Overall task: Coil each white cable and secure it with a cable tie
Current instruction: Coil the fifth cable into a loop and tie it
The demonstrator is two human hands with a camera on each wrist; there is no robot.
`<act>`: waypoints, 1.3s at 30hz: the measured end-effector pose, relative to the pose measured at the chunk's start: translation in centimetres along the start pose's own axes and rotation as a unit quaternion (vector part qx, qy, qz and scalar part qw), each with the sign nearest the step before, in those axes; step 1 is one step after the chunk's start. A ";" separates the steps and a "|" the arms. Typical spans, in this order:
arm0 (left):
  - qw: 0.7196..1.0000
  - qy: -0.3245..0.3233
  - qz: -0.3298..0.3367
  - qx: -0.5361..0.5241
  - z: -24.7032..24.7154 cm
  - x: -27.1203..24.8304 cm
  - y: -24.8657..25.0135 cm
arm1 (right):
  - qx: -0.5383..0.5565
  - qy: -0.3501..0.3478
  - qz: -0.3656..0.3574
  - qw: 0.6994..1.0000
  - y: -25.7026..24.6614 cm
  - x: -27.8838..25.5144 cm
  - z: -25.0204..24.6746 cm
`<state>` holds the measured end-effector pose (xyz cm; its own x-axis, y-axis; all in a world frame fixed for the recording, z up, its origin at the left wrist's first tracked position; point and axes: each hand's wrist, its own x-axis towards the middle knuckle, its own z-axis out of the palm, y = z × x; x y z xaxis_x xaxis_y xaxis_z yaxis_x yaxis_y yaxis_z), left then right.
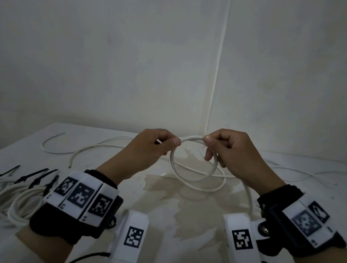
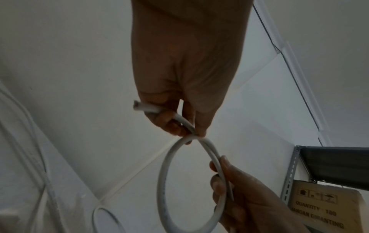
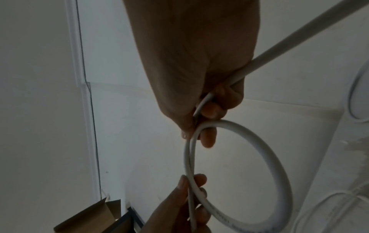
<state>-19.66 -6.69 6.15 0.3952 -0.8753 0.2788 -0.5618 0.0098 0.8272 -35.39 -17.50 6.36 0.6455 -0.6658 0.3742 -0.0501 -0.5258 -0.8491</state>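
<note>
My left hand pinches the white cable near its cut end; my right hand grips the same loop, held up at frame centre above the table. Finished tied coils lie at lower left.
</note>
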 end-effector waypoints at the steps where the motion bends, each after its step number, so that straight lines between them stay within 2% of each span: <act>1: 1.000 0.002 0.001 0.012 0.0 -0.1 0.0 | 0.001 -0.007 0.010 1.000 0.0 -0.1 0.0; 6: 0.998 0.044 0.027 0.027 0.3 -0.2 -0.1 | 0.016 -0.015 0.038 0.999 0.0 -0.4 0.1; 14: 0.993 0.096 0.047 0.057 0.4 -0.5 0.2 | 0.016 0.006 0.039 0.999 0.0 -0.4 0.6; 16: 0.993 0.083 0.034 0.074 0.2 -0.7 0.3 | 0.018 0.002 0.045 0.999 -0.1 -0.4 0.7; 18: 0.997 0.053 -0.005 0.056 -0.4 -0.9 0.4 | 0.011 0.004 0.045 0.999 -0.2 -0.3 0.7; 21: 0.997 0.001 -0.066 -0.038 -1.3 -1.0 0.9 | -0.003 0.011 0.048 0.999 0.0 -0.3 0.5; 26: 0.979 -0.079 -0.075 -0.170 -1.7 -2.1 0.9 | 0.001 0.020 0.052 0.998 0.1 -0.6 0.4; 28: 0.978 -0.053 -0.073 -0.190 -1.3 -2.2 0.8 | 0.021 0.025 0.052 0.998 -0.2 -0.7 0.4; 31: 0.988 0.012 -0.034 -0.152 -0.5 -2.2 0.7 | 0.043 0.027 0.047 0.998 -0.6 -0.9 0.4; 36: 0.973 -0.020 -0.047 -0.224 0.3 -2.3 1.1 | 0.052 0.025 0.047 0.997 -0.8 -1.1 0.3; 39: 0.993 -0.006 -0.013 -0.121 0.6 -2.1 0.8 | 0.056 0.024 0.050 0.997 -0.8 -1.3 0.5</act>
<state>-21.33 -5.18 5.91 0.3982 -0.8824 0.2508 -0.3592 0.1016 0.9277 -35.81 -15.93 6.36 0.6047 -0.7374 0.3010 -0.0246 -0.3950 -0.9183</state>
